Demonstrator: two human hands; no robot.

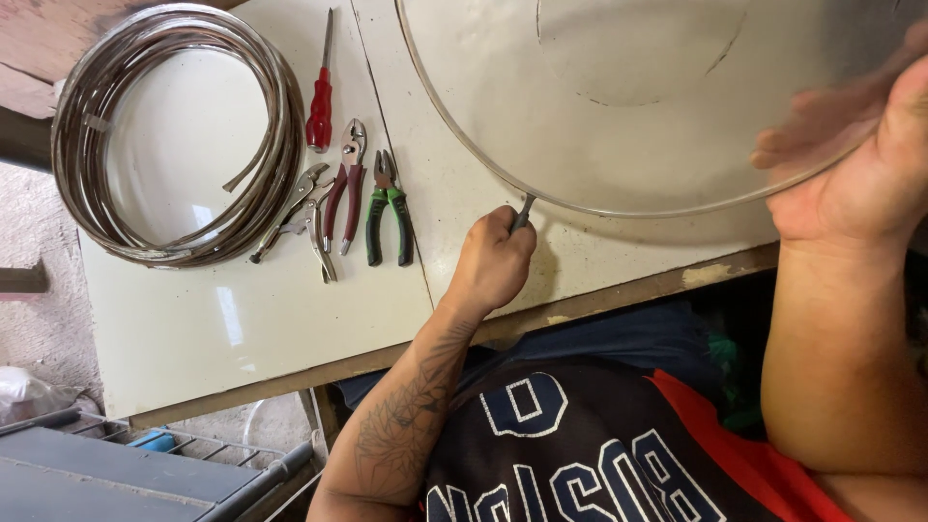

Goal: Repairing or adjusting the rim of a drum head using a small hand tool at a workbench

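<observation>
A large round translucent disc (628, 116) with a thin metal rim lies on the white tabletop (242, 329) at the upper right. My left hand (493, 263) is closed in a fist around a small tool (523, 213). The tool's dark metal tip meets the disc's rim at its near edge. My right hand (855, 159) grips the disc's right edge, with the thumb on top. Its fingers show blurred through the disc from underneath.
At the table's left lies a coil of shiny metal strip (174, 135). Beside it are a red-handled screwdriver (319, 106), silver locking pliers (295, 217), red-handled pliers (345, 188) and green-and-black pliers (389, 208). A grey case (106, 478) sits below the table's wooden front edge.
</observation>
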